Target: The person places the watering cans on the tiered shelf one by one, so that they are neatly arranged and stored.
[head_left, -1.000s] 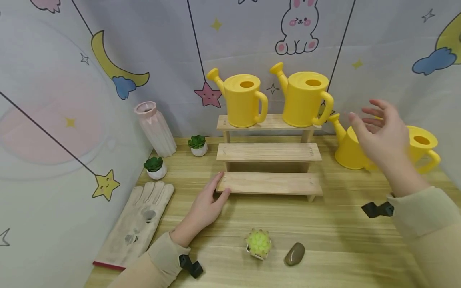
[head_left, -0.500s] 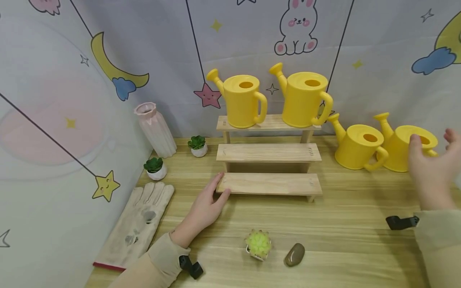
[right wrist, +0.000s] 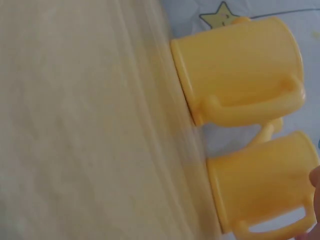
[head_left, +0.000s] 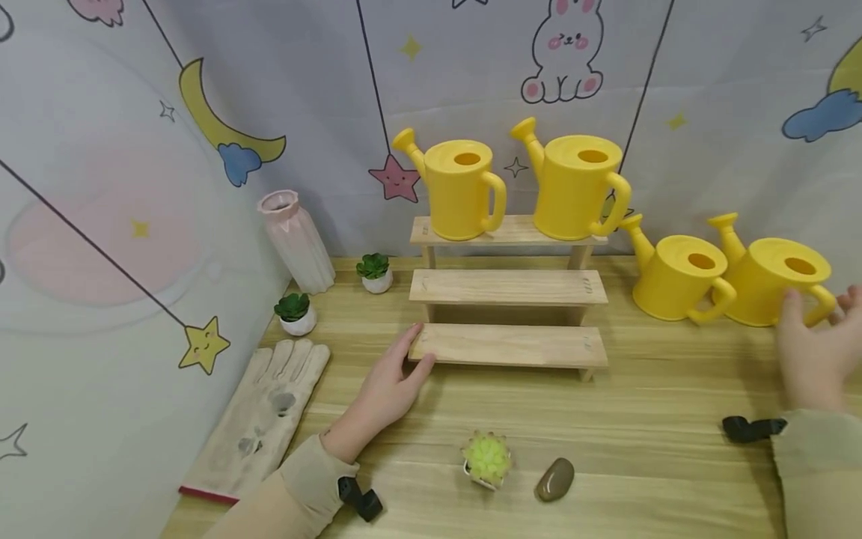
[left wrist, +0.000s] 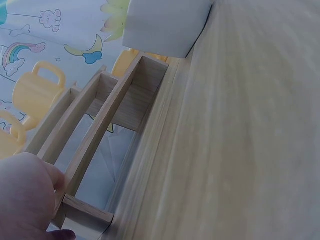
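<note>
My left hand point(head_left: 390, 382) holds the left end of the lowest step of a three-step wooden stand point(head_left: 508, 346); the left wrist view shows my fingers round that end of the stand point(left wrist: 90, 145). Two yellow watering cans, a left one point(head_left: 458, 191) and a right one point(head_left: 572, 187), stand on its top step. On the table to the right are two more yellow watering cans, a nearer-to-stand one point(head_left: 676, 281) and a far-right one point(head_left: 771, 288). My right hand point(head_left: 818, 352) is beside the far-right can's handle, thumb and fingers spread apart.
A pale glove point(head_left: 259, 419), a pink-white vase point(head_left: 296, 243) and two small potted succulents, one front point(head_left: 295, 314) and one back point(head_left: 374, 272), are at left. A light-green succulent point(head_left: 488, 458) and a brown stone point(head_left: 555, 479) lie in front. A printed curtain point(head_left: 323, 97) hangs behind.
My right hand has moved right and down, from in front of the table's watering cans to the far-right can's handle. My left hand stays on the stand.
</note>
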The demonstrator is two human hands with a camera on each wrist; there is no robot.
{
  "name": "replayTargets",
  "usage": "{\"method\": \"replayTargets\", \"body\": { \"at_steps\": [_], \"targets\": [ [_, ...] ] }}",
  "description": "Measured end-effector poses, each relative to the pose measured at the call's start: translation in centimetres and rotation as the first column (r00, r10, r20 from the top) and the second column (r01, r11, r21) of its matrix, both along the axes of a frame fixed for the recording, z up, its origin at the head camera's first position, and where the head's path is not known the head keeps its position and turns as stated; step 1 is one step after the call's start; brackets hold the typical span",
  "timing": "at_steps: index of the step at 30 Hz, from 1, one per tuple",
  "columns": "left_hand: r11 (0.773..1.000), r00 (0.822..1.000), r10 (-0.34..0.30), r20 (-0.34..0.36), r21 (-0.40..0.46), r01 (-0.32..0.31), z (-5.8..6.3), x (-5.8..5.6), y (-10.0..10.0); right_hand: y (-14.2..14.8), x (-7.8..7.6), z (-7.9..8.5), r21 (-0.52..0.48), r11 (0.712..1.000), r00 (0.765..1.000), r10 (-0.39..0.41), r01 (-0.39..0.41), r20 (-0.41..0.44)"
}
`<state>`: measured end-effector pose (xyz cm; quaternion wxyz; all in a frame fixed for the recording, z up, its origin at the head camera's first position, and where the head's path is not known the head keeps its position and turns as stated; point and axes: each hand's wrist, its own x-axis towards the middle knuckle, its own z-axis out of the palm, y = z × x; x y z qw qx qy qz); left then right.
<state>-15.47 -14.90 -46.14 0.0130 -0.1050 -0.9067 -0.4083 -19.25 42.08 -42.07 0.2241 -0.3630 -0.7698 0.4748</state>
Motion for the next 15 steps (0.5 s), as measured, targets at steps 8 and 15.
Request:
{"method": "replayTargets", "body": {
  "at_steps": [8, 15],
  "targets": [
    [1.0, 1.0, -0.006, 0.004, -0.009, 0.006, 0.2, -0.1, 0.1, 0.0, 0.1, -0.8, 0.01, 1.0, 0.999, -0.024, 0.024, 0.035],
    [1.0, 1.0, -0.001, 0.013, -0.003, 0.001, 0.3, 0.1, 0.2, 0.5, -0.3, -1.5, 0.12, 0.992, 0.994, -0.053, 0.041, 0.094]
  ]
}}
